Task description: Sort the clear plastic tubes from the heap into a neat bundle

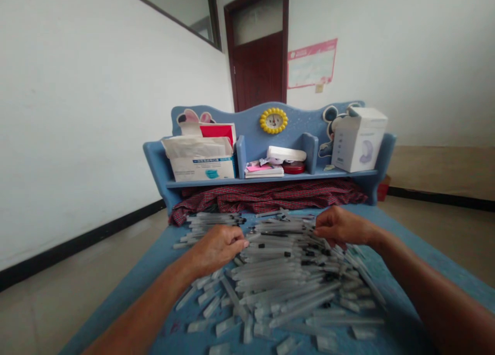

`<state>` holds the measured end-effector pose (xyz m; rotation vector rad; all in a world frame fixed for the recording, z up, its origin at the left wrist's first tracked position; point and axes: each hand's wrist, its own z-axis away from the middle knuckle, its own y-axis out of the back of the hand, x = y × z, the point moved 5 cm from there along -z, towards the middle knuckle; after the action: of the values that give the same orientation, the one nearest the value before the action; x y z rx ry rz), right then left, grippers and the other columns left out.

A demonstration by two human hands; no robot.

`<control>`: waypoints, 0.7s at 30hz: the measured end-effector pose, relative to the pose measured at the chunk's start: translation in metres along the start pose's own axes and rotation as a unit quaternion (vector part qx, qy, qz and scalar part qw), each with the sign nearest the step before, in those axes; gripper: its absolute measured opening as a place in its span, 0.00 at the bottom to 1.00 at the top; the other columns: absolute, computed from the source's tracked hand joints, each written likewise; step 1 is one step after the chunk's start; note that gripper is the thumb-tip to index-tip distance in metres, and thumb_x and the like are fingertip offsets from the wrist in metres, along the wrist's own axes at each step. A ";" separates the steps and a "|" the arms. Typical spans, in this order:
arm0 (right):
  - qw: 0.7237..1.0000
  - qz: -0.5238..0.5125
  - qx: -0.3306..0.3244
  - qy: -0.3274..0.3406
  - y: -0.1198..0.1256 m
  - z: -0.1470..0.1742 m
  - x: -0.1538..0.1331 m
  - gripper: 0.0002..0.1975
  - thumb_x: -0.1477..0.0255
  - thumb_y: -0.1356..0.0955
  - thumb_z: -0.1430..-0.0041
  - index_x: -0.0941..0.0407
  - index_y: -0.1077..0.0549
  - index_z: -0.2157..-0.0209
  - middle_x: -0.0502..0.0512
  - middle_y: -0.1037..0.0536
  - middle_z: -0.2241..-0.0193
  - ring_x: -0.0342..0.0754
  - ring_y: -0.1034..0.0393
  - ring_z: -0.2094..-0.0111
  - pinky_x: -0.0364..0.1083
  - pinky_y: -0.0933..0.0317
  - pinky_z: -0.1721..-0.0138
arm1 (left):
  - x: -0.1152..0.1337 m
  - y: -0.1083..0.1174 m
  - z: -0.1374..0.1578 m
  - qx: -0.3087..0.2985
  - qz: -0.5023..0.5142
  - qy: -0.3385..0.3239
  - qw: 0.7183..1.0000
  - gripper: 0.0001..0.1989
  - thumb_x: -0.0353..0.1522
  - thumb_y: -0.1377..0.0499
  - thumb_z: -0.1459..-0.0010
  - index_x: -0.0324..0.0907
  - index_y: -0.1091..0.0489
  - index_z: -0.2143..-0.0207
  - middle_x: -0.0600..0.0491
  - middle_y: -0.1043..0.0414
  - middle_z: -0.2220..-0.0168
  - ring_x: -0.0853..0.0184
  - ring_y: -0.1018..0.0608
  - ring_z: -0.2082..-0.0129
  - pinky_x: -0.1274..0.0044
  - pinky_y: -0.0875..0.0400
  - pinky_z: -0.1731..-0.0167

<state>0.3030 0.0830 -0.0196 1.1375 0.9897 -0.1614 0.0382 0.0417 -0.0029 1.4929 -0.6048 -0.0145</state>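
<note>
On the blue desk lies a wide heap of clear plastic pen barrels (pixel 266 272), some with black ends. My left hand (pixel 220 246) is at the heap's left side, thumb and fingers pinched together at the barrel ends; what lies between them is too small to make out. Across the heap, my right hand (pixel 342 226) is curled, its fingertips closed at the right ends of the upper barrels, and its grip is hidden. A darker pen (pixel 273 234) lies between the hands. Short clear pen caps (pixel 212 306) are scattered along the near left and front. A neater row of barrels (pixel 212 219) sits behind my left hand.
Behind the heap, a red checked cloth (pixel 266 196) is bunched under the blue shelf (pixel 325 176). The shelf bears a mask box (pixel 203 168), papers (pixel 265 172), a red round case (pixel 294 167) and a white box (pixel 359 141). A yellow-rimmed clock (pixel 274 120) is above.
</note>
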 end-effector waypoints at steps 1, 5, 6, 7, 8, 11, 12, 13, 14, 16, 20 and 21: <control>1.000 0.021 0.013 0.002 -0.001 -0.002 -0.002 0.14 0.64 0.37 0.46 0.58 0.34 0.79 0.46 0.32 0.86 0.37 0.41 0.87 0.37 0.50 0.85 | 0.001 0.000 0.000 0.001 -0.003 -0.002 1.000 0.16 0.39 0.51 0.43 0.38 0.31 0.75 0.57 0.37 0.80 0.71 0.34 0.77 0.81 0.46 0.77; 0.987 0.130 0.085 0.043 0.001 -0.005 -0.010 0.14 0.65 0.36 0.45 0.59 0.31 0.79 0.46 0.34 0.86 0.38 0.42 0.84 0.38 0.52 0.83 | 0.005 -0.002 0.002 0.002 -0.006 -0.005 1.000 0.16 0.39 0.50 0.43 0.38 0.32 0.75 0.57 0.37 0.80 0.71 0.34 0.77 0.81 0.47 0.78; 0.982 0.152 0.103 0.054 0.003 -0.005 -0.012 0.15 0.64 0.36 0.45 0.59 0.31 0.80 0.46 0.35 0.86 0.38 0.42 0.83 0.38 0.53 0.82 | 0.007 -0.002 0.002 0.001 -0.005 -0.008 1.000 0.16 0.39 0.51 0.43 0.38 0.32 0.75 0.57 0.37 0.80 0.71 0.34 0.77 0.81 0.47 0.78; 0.976 0.167 0.123 0.064 0.004 -0.004 -0.015 0.16 0.64 0.37 0.45 0.59 0.31 0.81 0.47 0.35 0.86 0.38 0.42 0.82 0.38 0.53 0.81 | 0.010 -0.003 0.003 -0.001 -0.004 -0.012 1.000 0.16 0.39 0.51 0.42 0.38 0.31 0.75 0.57 0.37 0.80 0.71 0.34 0.77 0.81 0.47 0.78; 0.970 0.178 0.147 0.072 0.006 -0.002 -0.018 0.17 0.64 0.37 0.44 0.59 0.31 0.81 0.47 0.34 0.85 0.39 0.42 0.82 0.39 0.53 0.80 | 0.013 -0.004 0.004 -0.004 -0.004 -0.015 1.000 0.16 0.39 0.51 0.42 0.38 0.31 0.74 0.58 0.37 0.80 0.72 0.34 0.78 0.81 0.47 0.78; 0.954 0.191 0.206 0.104 0.005 0.007 -0.035 0.16 0.63 0.38 0.41 0.59 0.28 0.75 0.50 0.30 0.81 0.40 0.38 0.79 0.40 0.50 0.77 | 0.025 -0.006 0.008 -0.013 -0.008 -0.028 1.000 0.16 0.38 0.51 0.41 0.39 0.32 0.74 0.58 0.38 0.80 0.72 0.34 0.78 0.81 0.47 0.78; 0.949 0.198 0.211 0.123 0.000 0.010 -0.044 0.15 0.63 0.38 0.41 0.59 0.27 0.72 0.50 0.29 0.79 0.40 0.37 0.78 0.40 0.49 0.75 | 0.030 -0.007 0.009 -0.015 -0.010 -0.036 0.999 0.15 0.37 0.51 0.41 0.39 0.32 0.74 0.58 0.37 0.80 0.72 0.34 0.78 0.81 0.47 0.77; 0.944 0.209 0.207 0.151 -0.007 0.013 -0.053 0.14 0.63 0.38 0.40 0.58 0.27 0.68 0.51 0.27 0.77 0.41 0.36 0.76 0.40 0.48 0.74 | 0.036 -0.009 0.011 -0.017 -0.013 -0.048 0.999 0.15 0.37 0.51 0.40 0.39 0.32 0.75 0.57 0.37 0.79 0.72 0.33 0.77 0.81 0.47 0.77; 0.936 0.226 0.196 0.185 -0.016 0.016 -0.063 0.13 0.63 0.38 0.40 0.58 0.28 0.65 0.52 0.26 0.75 0.42 0.35 0.75 0.41 0.47 0.72 | 0.042 -0.011 0.012 -0.016 -0.015 -0.061 0.998 0.14 0.36 0.51 0.40 0.40 0.33 0.75 0.57 0.36 0.79 0.71 0.33 0.77 0.80 0.46 0.77; 0.910 0.276 0.168 0.259 -0.037 0.022 -0.081 0.12 0.64 0.38 0.40 0.57 0.29 0.62 0.54 0.26 0.72 0.43 0.34 0.72 0.42 0.46 0.71 | 0.053 -0.014 0.015 -0.013 -0.020 -0.087 0.996 0.14 0.36 0.50 0.40 0.40 0.34 0.75 0.56 0.35 0.78 0.71 0.32 0.76 0.80 0.45 0.75; 0.873 0.341 0.139 0.319 -0.062 0.025 -0.091 0.11 0.70 0.40 0.37 0.57 0.30 0.69 0.52 0.27 0.75 0.43 0.36 0.76 0.43 0.51 0.75 | 0.063 -0.017 0.019 -0.019 -0.020 -0.116 0.993 0.12 0.35 0.50 0.40 0.40 0.33 0.74 0.55 0.33 0.77 0.70 0.30 0.74 0.80 0.44 0.73; 0.875 0.342 0.136 0.314 -0.062 0.024 -0.089 0.12 0.71 0.41 0.37 0.57 0.31 0.70 0.52 0.28 0.76 0.42 0.37 0.77 0.43 0.51 0.75 | 0.062 -0.015 0.019 -0.024 -0.016 -0.118 0.993 0.12 0.35 0.49 0.40 0.40 0.32 0.73 0.55 0.32 0.76 0.70 0.30 0.73 0.80 0.43 0.73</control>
<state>0.2298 0.0033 0.0046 1.7978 1.0758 0.7050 0.0890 -0.0008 0.0047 1.4642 -0.7657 -0.2314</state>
